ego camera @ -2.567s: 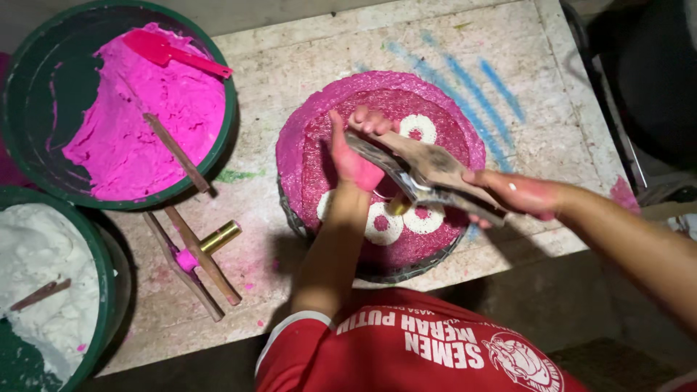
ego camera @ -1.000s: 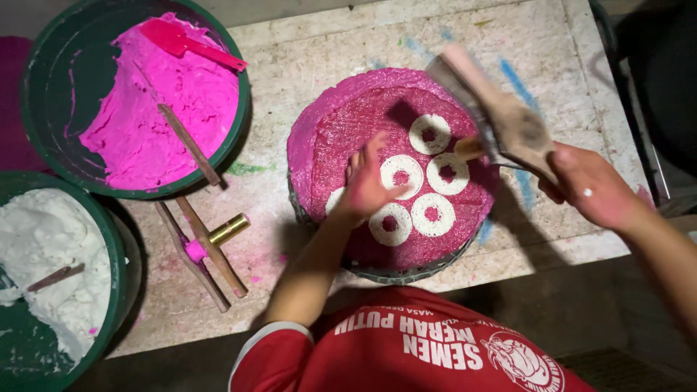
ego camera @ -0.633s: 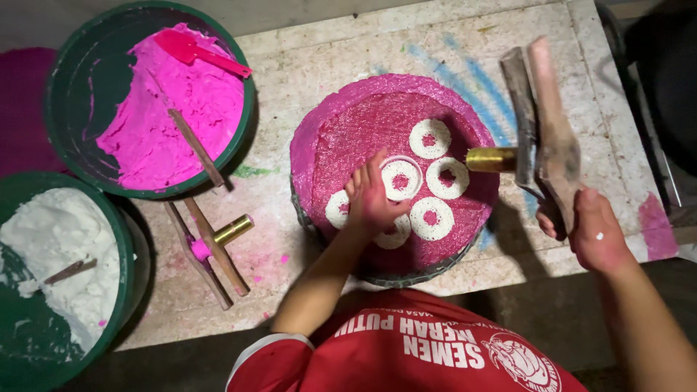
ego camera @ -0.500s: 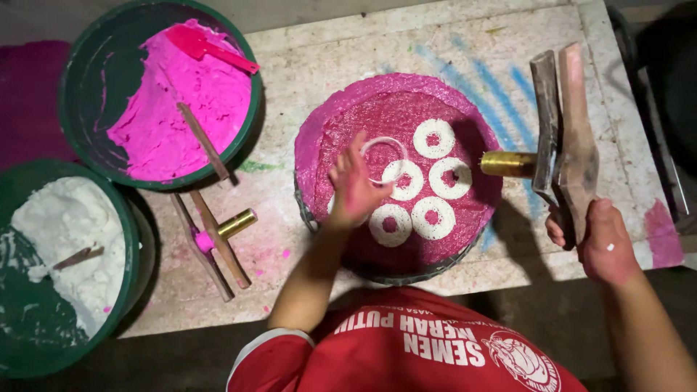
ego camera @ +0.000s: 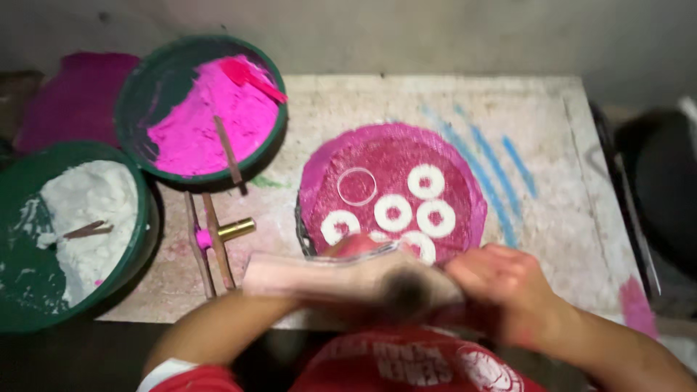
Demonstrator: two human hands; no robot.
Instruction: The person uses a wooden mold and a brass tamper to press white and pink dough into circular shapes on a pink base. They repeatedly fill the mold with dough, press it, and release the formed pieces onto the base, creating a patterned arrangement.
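At far left sit the white-powder bowl [ego camera: 72, 232] and pink-powder bowl [ego camera: 200, 109]. Your left hand [ego camera: 356, 247] is mostly hidden, grip unclear. The tool [ego camera: 348, 279] lies level over the pink disc's [ego camera: 392, 181] near edge. Your right hand [ego camera: 501, 279] clasps it.

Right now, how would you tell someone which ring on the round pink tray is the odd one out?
Start at the round pink tray in the middle of the pale worktable. White rings sit clustered on its near half. The odd one lies at the upper left of that group: only a thin white outline with pink showing inside, while its neighbours are thick solid white rings with small pink centres.
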